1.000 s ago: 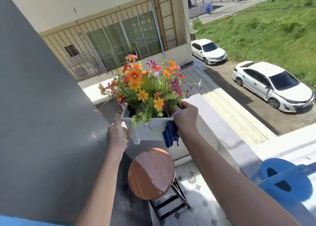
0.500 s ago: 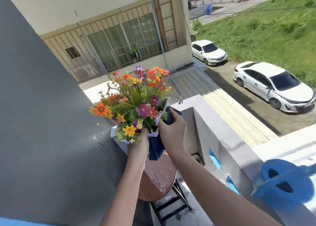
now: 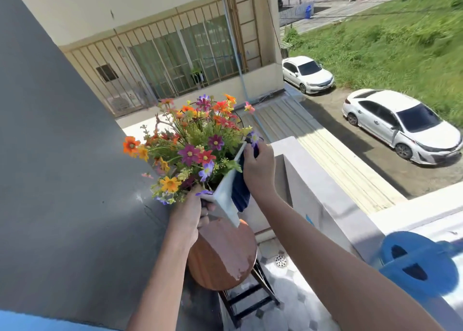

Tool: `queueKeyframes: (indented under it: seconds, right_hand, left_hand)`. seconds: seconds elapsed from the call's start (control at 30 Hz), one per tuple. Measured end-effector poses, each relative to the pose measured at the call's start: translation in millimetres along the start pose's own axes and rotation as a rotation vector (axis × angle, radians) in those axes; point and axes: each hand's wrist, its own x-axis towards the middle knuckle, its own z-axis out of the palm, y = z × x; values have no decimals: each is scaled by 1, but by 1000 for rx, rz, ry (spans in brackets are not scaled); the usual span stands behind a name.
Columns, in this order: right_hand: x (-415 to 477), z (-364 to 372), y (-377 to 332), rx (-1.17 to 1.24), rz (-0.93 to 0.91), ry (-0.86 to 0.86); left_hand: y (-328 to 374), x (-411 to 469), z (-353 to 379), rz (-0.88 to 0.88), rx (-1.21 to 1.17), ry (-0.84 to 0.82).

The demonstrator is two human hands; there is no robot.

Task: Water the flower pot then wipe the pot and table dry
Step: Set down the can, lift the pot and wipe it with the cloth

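A: Pot is off the table, tilted hard to the person's left, held in the air above the round wooden stool-table. Left hand is curled tight around the low corner. Right hand pinches a dark blue cloth flat against the white side wall near the rim, fingers closed on it.

B: Step?

A: Looks like the wipe-dry, pot side first. Tabletop has a pale wet-looking patch (likely not wiped yet).

B: Risks?

A: Tilt is steep. Flowers hang out sideways, so contents or leftover water could spill. One-corner grip on a wet pot could slip, and the parapet ledge is just beside it with cars below.

B: Clutter?

A: Grey wall close on the left crowds the blooms. Blue watering can sits lower right, well clear.
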Motion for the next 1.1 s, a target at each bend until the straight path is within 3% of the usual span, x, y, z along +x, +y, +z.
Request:
queueKeyframes:
  seconds: [0.3,0.53,0.8,1.1]
  right_hand:
    - [-100,8,16,44,-291,-195]
    - [-86,11,48,26,-49,-102]
    - [-75,14,-5,115,-285,-51]
    - [-4,8,34,-31,-222,123]
  left_hand:
    - [14,12,-5,24,-190,43]
    - [9,9,-10,37,-168,44]
    - [1,6,3,42,-139,9]
    - [-1,3,-5,26,-195,-87]
